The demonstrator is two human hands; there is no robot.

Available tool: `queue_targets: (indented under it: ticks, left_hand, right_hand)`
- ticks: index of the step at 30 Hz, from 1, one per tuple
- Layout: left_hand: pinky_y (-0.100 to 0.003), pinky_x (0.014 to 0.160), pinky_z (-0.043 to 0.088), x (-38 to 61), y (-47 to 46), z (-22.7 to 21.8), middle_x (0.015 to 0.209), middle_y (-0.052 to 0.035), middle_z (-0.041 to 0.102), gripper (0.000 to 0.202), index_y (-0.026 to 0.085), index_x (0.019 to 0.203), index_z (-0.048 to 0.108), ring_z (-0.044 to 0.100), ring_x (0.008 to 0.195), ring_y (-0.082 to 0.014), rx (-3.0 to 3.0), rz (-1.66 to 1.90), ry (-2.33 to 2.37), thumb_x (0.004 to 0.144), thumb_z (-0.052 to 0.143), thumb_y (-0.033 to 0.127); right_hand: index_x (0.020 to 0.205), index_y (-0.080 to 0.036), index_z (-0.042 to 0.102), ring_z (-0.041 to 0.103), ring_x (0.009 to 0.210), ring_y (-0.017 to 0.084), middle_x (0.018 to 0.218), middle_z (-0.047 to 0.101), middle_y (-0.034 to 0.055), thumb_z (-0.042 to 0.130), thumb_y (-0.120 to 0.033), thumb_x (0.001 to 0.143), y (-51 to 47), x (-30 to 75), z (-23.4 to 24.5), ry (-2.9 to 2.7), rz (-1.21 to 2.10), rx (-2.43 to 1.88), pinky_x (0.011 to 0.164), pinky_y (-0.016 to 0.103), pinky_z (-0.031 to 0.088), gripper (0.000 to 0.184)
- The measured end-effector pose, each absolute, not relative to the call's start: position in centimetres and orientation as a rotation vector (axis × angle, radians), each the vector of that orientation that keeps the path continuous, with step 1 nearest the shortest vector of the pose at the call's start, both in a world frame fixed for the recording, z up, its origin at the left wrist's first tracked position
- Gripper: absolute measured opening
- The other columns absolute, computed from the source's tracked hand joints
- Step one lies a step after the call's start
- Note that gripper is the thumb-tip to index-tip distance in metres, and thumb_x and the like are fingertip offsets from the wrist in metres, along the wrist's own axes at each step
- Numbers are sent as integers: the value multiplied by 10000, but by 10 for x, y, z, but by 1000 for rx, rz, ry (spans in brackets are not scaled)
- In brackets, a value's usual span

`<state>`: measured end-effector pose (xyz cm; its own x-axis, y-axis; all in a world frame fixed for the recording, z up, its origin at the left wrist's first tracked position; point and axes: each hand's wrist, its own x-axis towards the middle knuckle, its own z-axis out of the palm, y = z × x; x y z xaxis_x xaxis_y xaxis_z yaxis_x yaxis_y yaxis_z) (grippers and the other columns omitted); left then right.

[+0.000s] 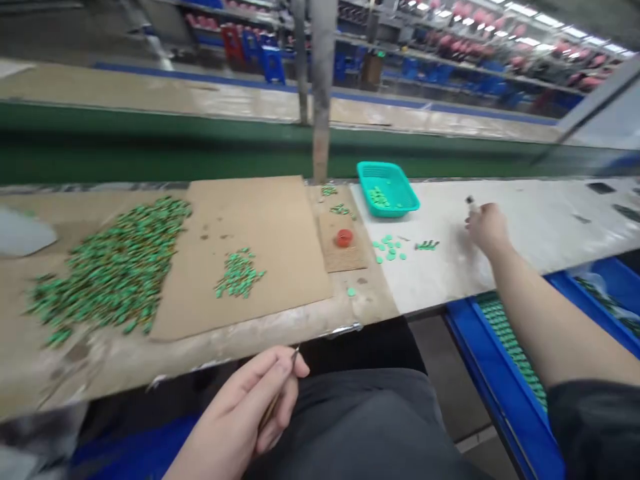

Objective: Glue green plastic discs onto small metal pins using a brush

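My left hand rests low over my lap, below the bench edge, fingers pinched round a thin metal tool, perhaps tweezers. My right hand reaches out over the white part of the bench, fingers curled round a small dark object that I cannot make out. A few small green parts and green discs lie left of that hand. A teal basket with green parts stands beyond them.
A big heap of green parts and a small pile lie on brown cardboard. A red cap sits on a smaller cardboard piece. Blue trays with rows of green parts stand below right. A metal post rises behind.
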<state>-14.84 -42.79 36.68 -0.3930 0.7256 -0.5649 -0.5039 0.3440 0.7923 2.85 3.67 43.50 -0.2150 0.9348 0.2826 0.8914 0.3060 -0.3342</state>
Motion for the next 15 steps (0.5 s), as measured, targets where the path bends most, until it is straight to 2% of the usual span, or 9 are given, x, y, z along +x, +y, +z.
queue_targets:
  ticks: [1,2,4,5,7,9,11,13,15]
  left_hand:
    - [-203,445,226,-147,-431,371,557,75,447,630,223,978,726,215,469,-53,183,1353,1423,892,799,843]
    - [-196,445,205,-145,-434,373,564,77,443,611,221,952,708,196,477,-50,163,1358,1391,907,794,824]
    - [-190,428,186,-143,-439,376,561,79,437,601,226,922,673,183,470,-52,146,1364,1352,931,768,820]
    - [-189,414,185,-141,-441,376,553,80,434,603,232,914,659,181,460,-55,151,1366,1341,939,752,827]
    - [-185,396,195,-138,-443,376,540,83,429,596,241,910,641,181,444,-58,162,1370,1329,963,720,829]
    - [-181,393,210,-136,-444,377,522,88,424,574,240,928,649,177,433,-56,182,1345,1313,986,708,808]
    - [-180,392,225,-134,-445,380,504,88,431,560,232,964,677,175,418,-52,211,1313,1305,999,704,791]
    - [-180,392,236,-132,-446,383,498,86,445,560,227,985,691,181,408,-50,219,1289,1309,1004,701,787]
    - [-177,388,243,-130,-449,383,504,84,457,558,231,969,680,194,404,-50,188,1293,1313,1004,701,788]
  right_hand:
    - [1476,-74,651,775,863,237,1142,836,220,516,-328,1219,24,30,436,-2158,222,-1590,796,401,646,386]
    - [1518,-82,614,745,768,220,1086,850,214,456,-313,1226,7,32,436,-2176,304,-1531,724,373,603,405]
    - [1485,-179,652,706,674,198,998,856,136,513,-398,1208,-40,38,433,-2252,486,-1321,614,330,524,379]
    - [1372,-228,732,676,641,187,936,840,89,589,-467,1178,-71,41,431,-2300,561,-1198,603,322,512,340]
    - [1243,-265,805,713,709,193,855,796,39,639,-497,1151,-135,41,422,-2419,818,-781,679,323,573,300]
    - [1188,-274,822,783,875,213,916,807,43,514,-444,1214,-193,34,412,-2462,1158,-394,814,347,638,353]
    - [1142,-256,782,794,956,191,1029,817,45,481,-359,1232,-231,24,405,-2429,1427,-295,867,321,649,331]
    - [1159,-247,724,765,959,176,1075,791,39,543,-309,1204,-249,17,399,-2415,1524,-337,859,299,630,197]
    - [1171,-248,655,728,891,161,1038,763,18,611,-278,1162,-254,15,394,-2427,1568,-389,790,275,597,54]
